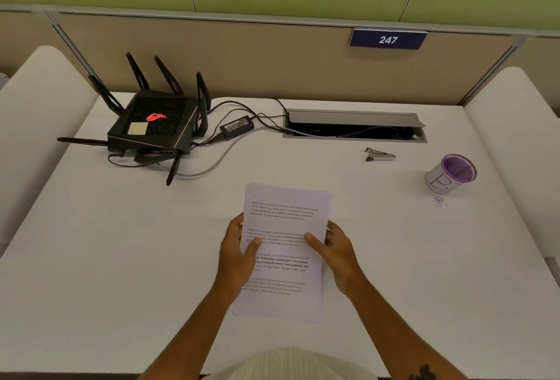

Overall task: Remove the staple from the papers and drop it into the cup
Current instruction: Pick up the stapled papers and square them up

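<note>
A stack of white printed papers (286, 222) is held over the middle of the white desk. My left hand (238, 254) grips its left edge, thumb on the top sheet. My right hand (335, 251) grips the right edge, thumb on the page as well. I cannot make out the staple on the papers. A white cup with a purple rim (451, 174) stands at the right of the desk. A small metal staple remover (380, 154) lies behind the papers, left of the cup.
A black router (153, 125) with antennas, its power brick (236, 128) and cables fill the back left. An open cable tray (354, 128) is set into the desk at the back. Tiny bits (439, 201) lie in front of the cup.
</note>
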Tool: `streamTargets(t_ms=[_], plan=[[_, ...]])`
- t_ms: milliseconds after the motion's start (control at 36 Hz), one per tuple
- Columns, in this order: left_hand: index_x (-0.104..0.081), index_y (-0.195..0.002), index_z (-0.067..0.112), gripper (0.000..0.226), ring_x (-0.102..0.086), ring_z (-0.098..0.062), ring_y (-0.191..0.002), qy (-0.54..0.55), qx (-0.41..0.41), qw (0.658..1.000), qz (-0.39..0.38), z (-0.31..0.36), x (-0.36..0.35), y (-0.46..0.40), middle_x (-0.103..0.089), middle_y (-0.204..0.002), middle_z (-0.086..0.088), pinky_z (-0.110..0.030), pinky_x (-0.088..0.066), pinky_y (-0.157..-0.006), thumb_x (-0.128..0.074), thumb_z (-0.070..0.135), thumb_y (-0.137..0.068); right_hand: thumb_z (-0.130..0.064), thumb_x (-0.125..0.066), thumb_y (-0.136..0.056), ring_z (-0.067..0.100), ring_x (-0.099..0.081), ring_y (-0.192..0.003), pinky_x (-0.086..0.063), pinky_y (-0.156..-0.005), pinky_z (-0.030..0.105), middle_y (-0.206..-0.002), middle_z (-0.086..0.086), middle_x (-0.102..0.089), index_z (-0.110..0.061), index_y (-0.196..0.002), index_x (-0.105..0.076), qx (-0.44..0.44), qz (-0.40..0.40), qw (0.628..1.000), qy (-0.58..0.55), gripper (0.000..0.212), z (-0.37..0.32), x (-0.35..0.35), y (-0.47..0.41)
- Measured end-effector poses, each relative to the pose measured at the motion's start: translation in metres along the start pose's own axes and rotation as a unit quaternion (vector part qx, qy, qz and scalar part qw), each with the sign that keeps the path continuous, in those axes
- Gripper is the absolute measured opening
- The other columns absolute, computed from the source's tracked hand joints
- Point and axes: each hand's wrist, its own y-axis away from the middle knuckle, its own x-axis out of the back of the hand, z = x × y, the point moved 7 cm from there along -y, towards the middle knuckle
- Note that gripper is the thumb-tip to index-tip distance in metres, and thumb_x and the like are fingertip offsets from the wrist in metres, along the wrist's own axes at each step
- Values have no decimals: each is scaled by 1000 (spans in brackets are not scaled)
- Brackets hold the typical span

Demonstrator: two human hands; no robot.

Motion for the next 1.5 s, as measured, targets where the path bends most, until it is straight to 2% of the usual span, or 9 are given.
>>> streamTargets(t_ms=[278, 389, 556, 722, 917, 1083, 1194, 1361, 1500], plan=[[-59, -130, 34, 36, -76, -15, -103, 57, -3, 998, 36, 33, -14, 3, -74, -120, 8, -19, -64, -67, -71, 15, -102, -16, -75, -96, 26, -79, -103, -65, -86, 53, -116, 0, -80, -24, -123, -70, 42, 32, 995, -82, 28, -41, -8, 19], [-66, -122, 31, 24, -78, -15, -103, 70, -46, 996, 38, 61, -13, 2, -77, -115, 7, -27, -68, -79, -72, 18, -103, -17, -74, -97, 23, -79, -101, -67, -83, 44, -113, -3, -80, -28, -118, -71, 110, 63, 989, -76, 25, -80, -3, 28], [-60, -118, 52, 38, -71, 7, -105, 90, -106, 990, 32, 93, -15, 5, -75, -108, 20, -11, -61, -71, -73, 20, -102, -19, -68, -101, 10, -74, -109, -63, -81, 21, -118, -11, -76, -35, -130, -63, 207, 85, 973, -58, 33, -114, 1, 43], [-53, -120, 56, 51, -68, -4, -113, 90, -91, 992, 19, 76, -28, 10, -68, -120, 18, -11, -60, -78, -79, 17, -98, -14, -67, -102, 5, -71, -109, -64, -87, 23, -116, -14, -74, -33, -130, -59, 168, 95, 981, -17, 35, -83, -4, 40], [-52, -121, 61, 53, -69, -3, -112, 103, -96, 989, 37, 75, -28, 11, -67, -122, 18, -9, -59, -75, -80, 23, -97, -19, -64, -103, -5, -67, -110, -59, -78, 11, -114, -28, -70, -56, -118, -57, 195, 103, 975, -13, 40, -91, -3, 42], [-58, -131, 40, 43, -67, -8, -107, 73, -36, 996, 26, 52, -34, 11, -68, -117, 18, -4, -57, -69, -80, 27, -97, -19, -65, -103, 7, -67, -113, -61, -81, 13, -122, -14, -68, -40, -131, -54, 156, 95, 983, 24, 36, -65, -2, 36], [-68, -114, 38, 22, -71, -10, -100, 68, -6, 998, 13, 41, -32, 8, -74, -107, 17, -7, -58, -62, -79, 33, -96, -21, -65, -104, 6, -65, -113, -57, -73, 7, -123, -14, -67, -37, -136, -52, 138, 76, 987, 45, 38, -61, 0, 32], [-75, -101, 39, 6, -76, -15, -98, 91, 36, 995, 4, 35, -24, 3, -83, -90, 14, -15, -61, -60, -78, 37, -96, -30, -74, -97, 12, -73, -112, -64, -95, 37, -122, -11, -76, -29, -132, -65, 94, -27, 991, 92, 36, -59, 11, 29], [-77, -109, 35, 14, -80, -15, -102, 175, 66, 982, 21, 24, -7, 5, -85, -103, 15, -20, -64, -68, -79, 30, -97, -34, -81, -90, 23, -74, -118, -61, -100, 43, -127, -2, -77, -23, -131, -69, 48, -126, 990, 45, 44, -47, 23, 39]])
